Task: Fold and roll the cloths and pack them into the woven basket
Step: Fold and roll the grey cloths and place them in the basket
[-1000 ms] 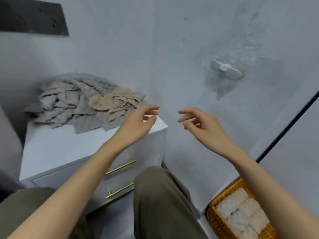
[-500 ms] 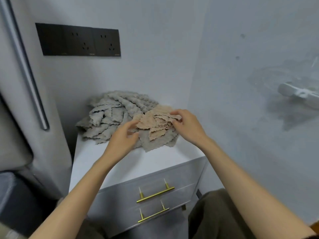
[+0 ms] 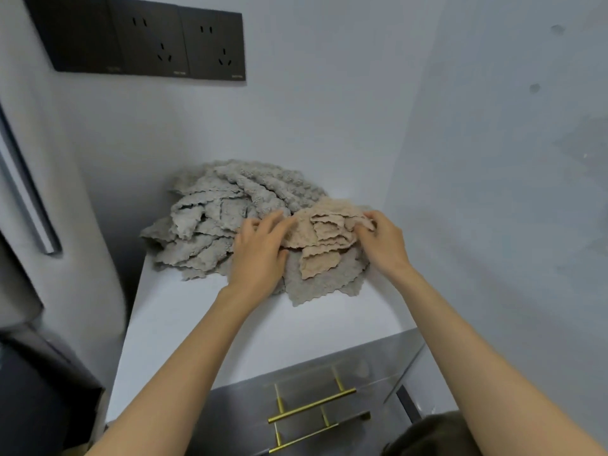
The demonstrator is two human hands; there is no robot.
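Okay, the tabletop (image 3: pixel 204 324) of the white drawer unit (image 3: pixel 296 383) carries all the stock: a big grey cloth heap (image 3: pixel 210 225) at back left, and a smaller beige stack (image 3: pixel 329 232) against its right side, lying on a grey cloth. There is no woven basket in view. On the stack's left edge the left hand (image 3: pixel 260 255) lies flat, fingers (image 3: pixel 276 222) straight and slightly spread; as far as I can tell it is pressing, not gripping. At the stack's far right corner the right hand (image 3: pixel 385 245) has its fingers (image 3: pixel 373 222) curled, pinching the beige edge. The step in hand, I'd judge, is separating one beige cloth. Pinch the top layer only — the scalloped edges overlap and likely cling, so two could lift together. Press the rest down with the left while the right peels. Lift low, then lay it on the bare front of the tabletop, where there's room to fold and roll. Watch that the heap doesn't slide forward.
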